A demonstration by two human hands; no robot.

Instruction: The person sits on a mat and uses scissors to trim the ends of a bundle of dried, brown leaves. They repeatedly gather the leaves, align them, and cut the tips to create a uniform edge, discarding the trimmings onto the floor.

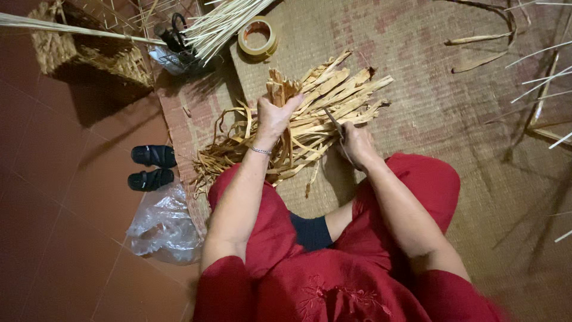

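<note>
I sit on a woven mat [417,71] in red clothes. My left hand [275,114] grips the upper ends of a bundle of dried tan plant strips [322,95], which fan out over the mat in front of my knees. My right hand [356,143] is closed around the handle of a small knife [335,124], whose blade points up into the strips. A thin bracelet circles my left wrist.
A roll of tape [257,37] lies on the mat's far edge beside thin pale sticks [223,24]. A woven basket [89,48] stands at the top left. Black sandals [152,167] and a clear plastic bag [164,226] lie on the red tiles to my left. Loose strips [476,50] lie at the far right.
</note>
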